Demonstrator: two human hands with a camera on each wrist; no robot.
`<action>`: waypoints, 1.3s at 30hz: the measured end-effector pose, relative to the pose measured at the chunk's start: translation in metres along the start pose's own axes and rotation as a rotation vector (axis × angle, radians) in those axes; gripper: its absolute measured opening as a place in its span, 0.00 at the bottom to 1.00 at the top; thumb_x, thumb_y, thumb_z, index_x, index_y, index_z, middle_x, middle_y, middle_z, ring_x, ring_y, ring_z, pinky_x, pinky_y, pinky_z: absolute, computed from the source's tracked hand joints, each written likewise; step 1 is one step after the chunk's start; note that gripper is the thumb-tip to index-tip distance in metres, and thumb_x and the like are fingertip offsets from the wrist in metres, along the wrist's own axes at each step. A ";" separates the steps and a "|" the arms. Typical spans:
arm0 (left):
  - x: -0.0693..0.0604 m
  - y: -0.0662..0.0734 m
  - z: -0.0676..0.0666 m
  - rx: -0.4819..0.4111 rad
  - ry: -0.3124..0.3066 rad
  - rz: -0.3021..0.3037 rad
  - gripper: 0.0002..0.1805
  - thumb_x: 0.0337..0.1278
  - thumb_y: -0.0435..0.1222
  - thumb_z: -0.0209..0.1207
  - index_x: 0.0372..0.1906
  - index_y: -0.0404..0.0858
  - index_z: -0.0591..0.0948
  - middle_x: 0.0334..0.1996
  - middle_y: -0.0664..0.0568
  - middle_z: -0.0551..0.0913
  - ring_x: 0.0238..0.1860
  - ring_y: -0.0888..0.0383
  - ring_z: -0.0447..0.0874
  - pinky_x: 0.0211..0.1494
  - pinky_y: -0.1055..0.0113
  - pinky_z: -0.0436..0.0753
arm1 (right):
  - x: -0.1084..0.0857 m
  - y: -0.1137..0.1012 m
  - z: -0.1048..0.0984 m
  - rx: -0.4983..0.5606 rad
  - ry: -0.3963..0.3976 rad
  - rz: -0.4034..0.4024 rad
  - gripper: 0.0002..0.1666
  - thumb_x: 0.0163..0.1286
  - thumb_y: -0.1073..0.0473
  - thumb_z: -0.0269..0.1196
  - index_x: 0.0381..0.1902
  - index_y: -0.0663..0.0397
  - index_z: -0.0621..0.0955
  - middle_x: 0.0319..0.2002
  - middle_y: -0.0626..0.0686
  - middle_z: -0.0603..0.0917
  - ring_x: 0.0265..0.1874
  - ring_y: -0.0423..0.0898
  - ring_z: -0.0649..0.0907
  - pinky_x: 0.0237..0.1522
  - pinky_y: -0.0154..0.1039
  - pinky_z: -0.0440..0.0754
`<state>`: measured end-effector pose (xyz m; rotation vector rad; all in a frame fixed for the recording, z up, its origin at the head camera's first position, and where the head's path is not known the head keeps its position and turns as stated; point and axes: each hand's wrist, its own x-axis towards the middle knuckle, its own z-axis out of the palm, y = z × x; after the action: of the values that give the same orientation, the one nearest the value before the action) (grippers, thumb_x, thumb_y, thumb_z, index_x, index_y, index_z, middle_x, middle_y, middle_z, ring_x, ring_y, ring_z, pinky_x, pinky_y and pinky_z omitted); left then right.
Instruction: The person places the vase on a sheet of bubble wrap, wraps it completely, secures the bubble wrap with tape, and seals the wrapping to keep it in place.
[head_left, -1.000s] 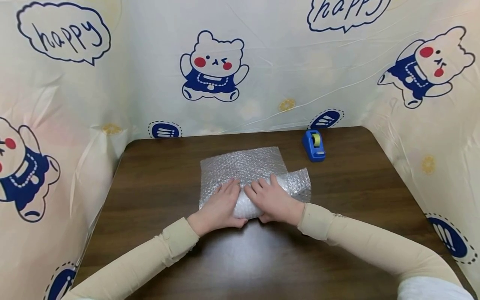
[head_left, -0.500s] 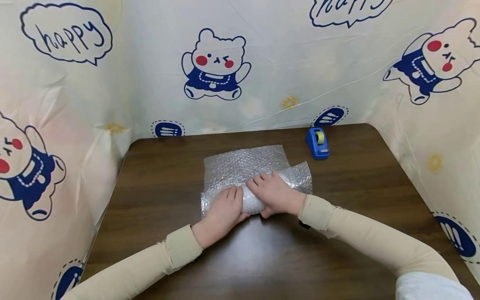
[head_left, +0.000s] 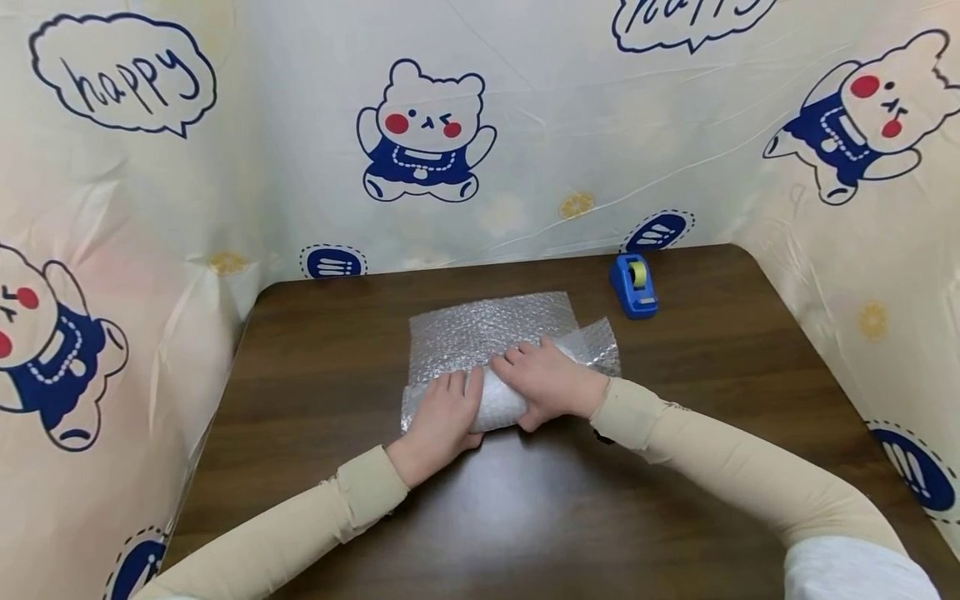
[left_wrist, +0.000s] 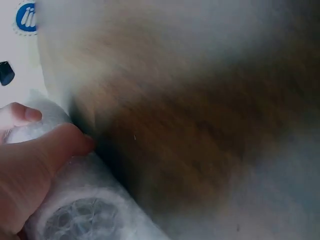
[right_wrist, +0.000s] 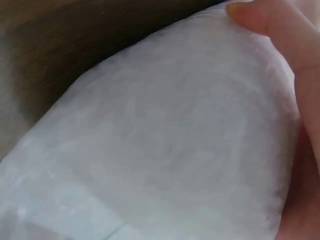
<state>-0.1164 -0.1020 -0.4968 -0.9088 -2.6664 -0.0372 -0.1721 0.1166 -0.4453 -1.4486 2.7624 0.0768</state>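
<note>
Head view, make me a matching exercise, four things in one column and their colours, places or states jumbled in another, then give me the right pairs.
Column one
1. bubble wrap
2. tape dispenser
3. table
4. left hand

Column two
A. dark brown, with a wood grain
B. gripping the rolled part
C. blue, standing near the far edge
D. see-through, some of it lying flat

Right pairs: 1-D, 2-C, 3-A, 4-B.

Bubble wrap [head_left: 487,329] silvery — table [head_left: 525,517] dk brn, grained — tape dispenser [head_left: 634,295] blue.
</note>
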 end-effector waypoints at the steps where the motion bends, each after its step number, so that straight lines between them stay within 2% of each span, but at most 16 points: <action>1: 0.001 -0.001 0.001 -0.004 0.000 0.000 0.56 0.26 0.52 0.84 0.62 0.27 0.71 0.42 0.36 0.81 0.40 0.41 0.82 0.42 0.50 0.83 | -0.002 0.000 0.000 -0.011 0.006 0.005 0.61 0.47 0.33 0.78 0.73 0.57 0.70 0.58 0.59 0.82 0.57 0.58 0.82 0.54 0.65 0.80; 4: 0.002 -0.001 0.002 -0.013 -0.010 -0.003 0.55 0.26 0.52 0.83 0.62 0.27 0.71 0.41 0.37 0.80 0.39 0.41 0.81 0.40 0.51 0.83 | -0.014 -0.001 0.003 -0.071 0.071 0.030 0.69 0.50 0.28 0.77 0.79 0.59 0.63 0.68 0.64 0.76 0.68 0.62 0.75 0.63 0.72 0.71; 6: 0.002 -0.002 0.001 -0.027 -0.023 -0.009 0.55 0.26 0.51 0.84 0.62 0.27 0.71 0.42 0.37 0.79 0.40 0.42 0.80 0.40 0.51 0.83 | -0.026 -0.003 0.004 -0.127 0.127 0.054 0.71 0.49 0.26 0.77 0.78 0.59 0.63 0.70 0.67 0.72 0.70 0.66 0.73 0.64 0.76 0.67; 8: 0.002 -0.002 0.000 -0.036 -0.024 -0.014 0.56 0.26 0.50 0.84 0.62 0.27 0.70 0.42 0.37 0.79 0.40 0.42 0.79 0.41 0.50 0.83 | -0.037 -0.005 0.007 -0.179 0.177 0.080 0.71 0.46 0.25 0.78 0.76 0.59 0.65 0.68 0.69 0.73 0.67 0.68 0.73 0.61 0.76 0.70; 11: 0.000 -0.001 -0.003 -0.036 -0.020 -0.011 0.56 0.26 0.49 0.85 0.62 0.27 0.69 0.43 0.37 0.78 0.41 0.41 0.78 0.42 0.49 0.83 | -0.049 -0.006 0.011 -0.221 0.211 0.110 0.69 0.44 0.26 0.80 0.75 0.56 0.67 0.64 0.71 0.74 0.62 0.69 0.76 0.56 0.69 0.78; 15: -0.003 -0.001 -0.004 -0.013 -0.002 0.014 0.56 0.27 0.51 0.84 0.63 0.27 0.69 0.44 0.36 0.78 0.42 0.40 0.78 0.44 0.49 0.83 | -0.053 -0.005 0.015 -0.239 0.205 0.135 0.66 0.48 0.28 0.79 0.76 0.55 0.66 0.62 0.70 0.74 0.58 0.66 0.77 0.50 0.58 0.83; 20: -0.004 -0.002 -0.004 0.009 0.012 0.034 0.57 0.27 0.53 0.83 0.64 0.27 0.70 0.45 0.36 0.78 0.42 0.41 0.79 0.45 0.49 0.83 | -0.053 -0.004 0.018 -0.265 0.217 0.145 0.69 0.45 0.26 0.79 0.74 0.60 0.67 0.58 0.66 0.76 0.53 0.62 0.78 0.44 0.55 0.83; 24: -0.005 -0.002 -0.004 0.010 0.018 0.037 0.56 0.27 0.53 0.83 0.63 0.27 0.70 0.44 0.37 0.79 0.41 0.41 0.80 0.45 0.50 0.83 | -0.053 -0.003 0.020 -0.253 0.252 0.136 0.66 0.43 0.28 0.80 0.70 0.60 0.70 0.56 0.64 0.76 0.51 0.62 0.78 0.42 0.55 0.83; 28: -0.005 -0.001 -0.004 0.013 0.016 0.038 0.56 0.28 0.53 0.82 0.64 0.27 0.70 0.44 0.37 0.79 0.41 0.41 0.80 0.44 0.50 0.83 | -0.054 -0.002 0.022 -0.212 0.268 0.133 0.62 0.44 0.31 0.81 0.69 0.59 0.71 0.57 0.64 0.75 0.52 0.63 0.78 0.44 0.56 0.84; 33: -0.007 0.000 -0.005 0.005 0.019 0.042 0.56 0.27 0.54 0.81 0.63 0.27 0.71 0.42 0.37 0.79 0.39 0.42 0.80 0.41 0.52 0.84 | -0.054 0.001 0.024 -0.148 0.268 0.107 0.63 0.45 0.33 0.81 0.70 0.60 0.69 0.60 0.65 0.74 0.54 0.64 0.77 0.46 0.55 0.84; 39: -0.004 0.000 -0.008 -0.040 0.005 0.052 0.54 0.27 0.56 0.79 0.59 0.26 0.73 0.38 0.39 0.82 0.35 0.44 0.82 0.36 0.55 0.85 | -0.052 0.010 0.020 -0.057 0.244 0.048 0.61 0.44 0.36 0.82 0.70 0.59 0.71 0.59 0.62 0.76 0.54 0.62 0.78 0.50 0.55 0.83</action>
<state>-0.1108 -0.1056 -0.4904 -0.9883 -2.6451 -0.0813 -0.1509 0.1664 -0.4623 -1.4985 3.0111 -0.0218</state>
